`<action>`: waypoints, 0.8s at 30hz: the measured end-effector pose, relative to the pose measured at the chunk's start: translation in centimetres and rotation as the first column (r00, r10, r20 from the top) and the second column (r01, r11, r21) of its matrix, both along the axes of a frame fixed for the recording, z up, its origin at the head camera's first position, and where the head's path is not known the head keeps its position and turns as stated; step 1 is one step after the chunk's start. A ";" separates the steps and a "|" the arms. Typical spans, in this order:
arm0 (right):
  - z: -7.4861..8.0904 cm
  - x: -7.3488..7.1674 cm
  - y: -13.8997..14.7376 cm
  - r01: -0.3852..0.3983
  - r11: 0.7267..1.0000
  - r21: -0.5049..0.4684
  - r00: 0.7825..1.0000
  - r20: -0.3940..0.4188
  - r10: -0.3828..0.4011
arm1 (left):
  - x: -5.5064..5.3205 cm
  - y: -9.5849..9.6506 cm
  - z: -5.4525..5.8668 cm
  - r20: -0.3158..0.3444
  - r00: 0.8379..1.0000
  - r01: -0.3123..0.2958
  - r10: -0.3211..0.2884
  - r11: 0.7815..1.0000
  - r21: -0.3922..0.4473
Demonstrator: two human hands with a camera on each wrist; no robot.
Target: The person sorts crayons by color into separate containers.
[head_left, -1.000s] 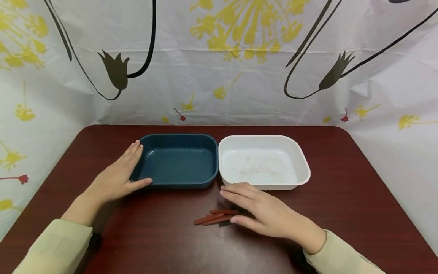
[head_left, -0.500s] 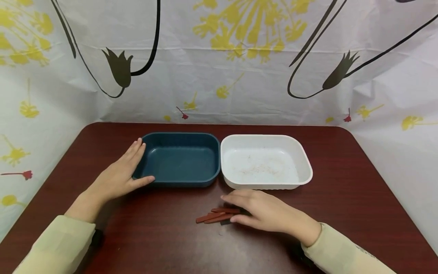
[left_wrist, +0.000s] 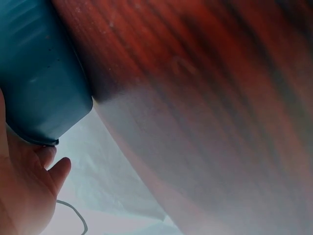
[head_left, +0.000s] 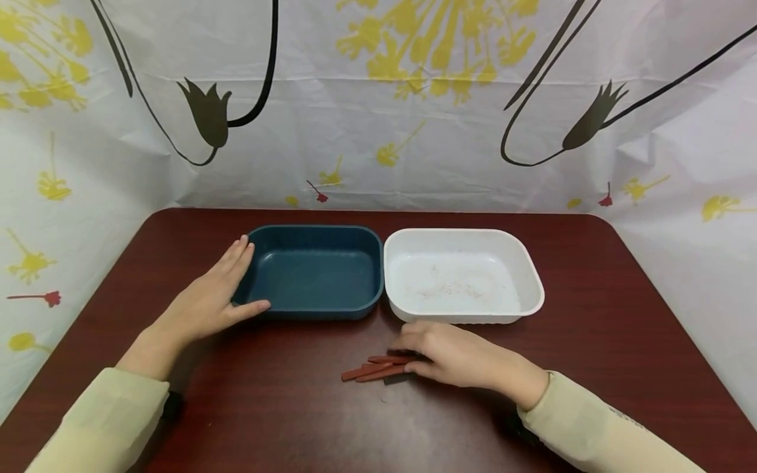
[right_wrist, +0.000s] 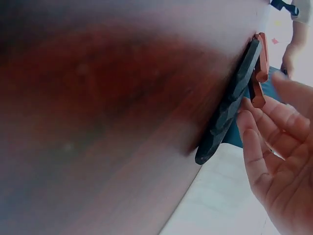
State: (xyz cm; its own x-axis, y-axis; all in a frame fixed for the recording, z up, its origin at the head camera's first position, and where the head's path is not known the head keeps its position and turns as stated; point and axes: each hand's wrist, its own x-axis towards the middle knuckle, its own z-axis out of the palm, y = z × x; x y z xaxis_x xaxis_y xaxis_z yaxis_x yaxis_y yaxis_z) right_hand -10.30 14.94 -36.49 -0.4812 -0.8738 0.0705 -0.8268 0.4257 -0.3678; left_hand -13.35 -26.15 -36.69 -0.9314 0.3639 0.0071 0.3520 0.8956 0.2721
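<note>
My left hand (head_left: 204,302) rests on the left end of a dark blue rectangular tray (head_left: 319,279), fingers along its side and thumb at the front rim. Several reddish-brown sticks (head_left: 369,372) lie in a small pile on the table, with a black stick (right_wrist: 229,105) beside them. Over the right end of this pile is my right hand (head_left: 467,355), its fingers slightly bent. In the right wrist view, the fingertips (right_wrist: 244,117) come close to the sticks, while the thumb stands apart; nothing is visibly pinched. The hand hides the sticks' right ends in the head view.
A white rectangular tray (head_left: 467,282) stands right of the blue one, with brownish specks on its bottom. Both are on a dark red-brown table (head_left: 284,420). A white patterned sheet (head_left: 355,118) hangs behind and at the sides.
My right hand has lowered toward the pile, and its fingers have bent more. The left hand keeps its place on the blue tray. The head view has shifted slightly.
</note>
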 end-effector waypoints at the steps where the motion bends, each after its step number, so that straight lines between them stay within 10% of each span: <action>1: 0.0 -0.1 0.0 -0.003 1.000 0.005 1.000 0.002 0.003 | 0.0 0.0 0.0 -0.001 1.000 0.001 -0.001 1.000 0.001; 24: -0.2 -0.8 -0.3 0.030 0.999 0.020 0.974 0.224 -0.033 | -0.1 -0.1 0.0 -0.007 1.000 0.010 -0.010 1.000 0.007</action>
